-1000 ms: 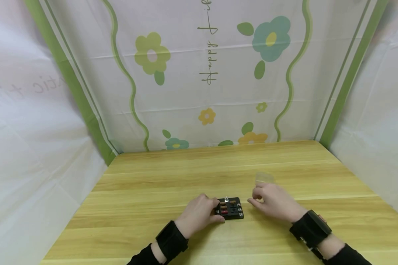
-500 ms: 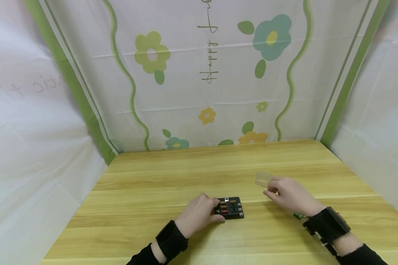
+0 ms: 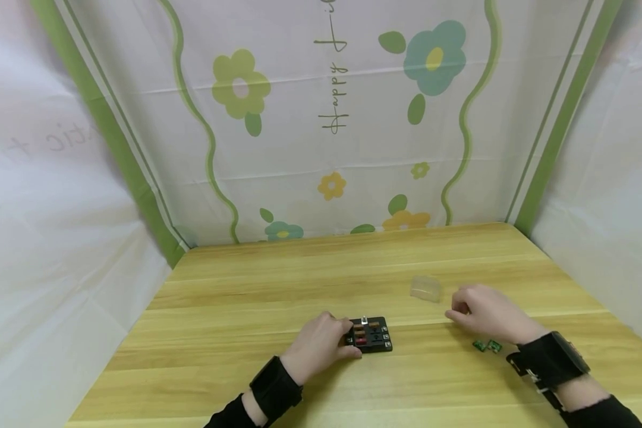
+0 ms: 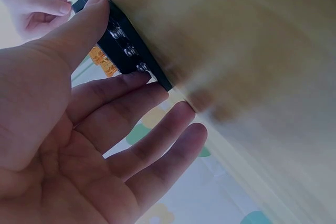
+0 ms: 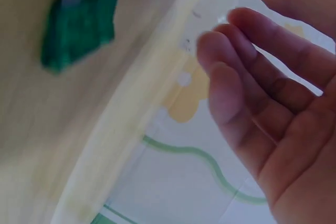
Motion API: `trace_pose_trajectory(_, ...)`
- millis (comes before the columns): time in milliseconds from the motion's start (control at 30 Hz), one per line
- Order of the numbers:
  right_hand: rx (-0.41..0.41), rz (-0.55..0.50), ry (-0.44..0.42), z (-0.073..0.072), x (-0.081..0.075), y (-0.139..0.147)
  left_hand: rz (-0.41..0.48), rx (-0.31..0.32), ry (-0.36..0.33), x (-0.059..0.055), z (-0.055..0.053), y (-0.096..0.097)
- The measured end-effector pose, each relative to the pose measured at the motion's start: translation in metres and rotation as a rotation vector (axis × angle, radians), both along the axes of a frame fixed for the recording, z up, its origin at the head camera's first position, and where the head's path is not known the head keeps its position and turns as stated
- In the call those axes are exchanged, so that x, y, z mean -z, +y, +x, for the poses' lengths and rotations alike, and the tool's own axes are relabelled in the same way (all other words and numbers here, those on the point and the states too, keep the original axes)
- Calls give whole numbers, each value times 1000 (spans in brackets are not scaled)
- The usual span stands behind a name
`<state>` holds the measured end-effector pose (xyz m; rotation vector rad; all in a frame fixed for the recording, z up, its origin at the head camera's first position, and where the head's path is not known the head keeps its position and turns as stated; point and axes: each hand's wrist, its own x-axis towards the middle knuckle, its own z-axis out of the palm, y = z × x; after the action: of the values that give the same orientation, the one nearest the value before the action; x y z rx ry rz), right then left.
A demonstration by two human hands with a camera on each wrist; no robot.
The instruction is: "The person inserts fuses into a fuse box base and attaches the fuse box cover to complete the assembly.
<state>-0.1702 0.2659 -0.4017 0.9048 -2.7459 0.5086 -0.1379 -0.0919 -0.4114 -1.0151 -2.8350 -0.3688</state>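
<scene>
A black fuse block [image 3: 373, 334] with red and brown blade fuses in some slots lies flat on the table. My left hand [image 3: 319, 343] grips its left end, the thumb at the near edge and fingers at the far edge. In the left wrist view, the block's [image 4: 118, 38] metal screw terminals and an orange fuse [image 4: 103, 61] show between thumb and fingers. My right hand [image 3: 492, 313] hovers to the right with loosely curled fingers and nothing visible in them. Close to its wrist, green blade fuses [image 3: 494, 346] lie on the wood; one green fuse [image 5: 81, 32] shows metal prongs in the right wrist view.
A clear plastic cover [image 3: 425, 289] lies behind the fuse block, left of my right hand. The wooden table [image 3: 235, 297] runs back to a flowered white cloth [image 3: 289, 148], with more white cloth on both sides.
My right hand has moved away from the fuse block to the right, uncovering the clear cover and the green fuses. The left hand keeps its grip on the block.
</scene>
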Motion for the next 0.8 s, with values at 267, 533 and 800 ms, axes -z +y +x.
trace_pose_trajectory(267,-42,-13,-207,1,-8,18,4,3,-3,1,-1,0)
trace_pose_trajectory(533,-107,-33,-346,3,-10,25,4,1,7,1,-1,-1)
trace_pose_trajectory(800,-138,-48,-457,3,-6,28,-12,-9,16,2,-1,0)
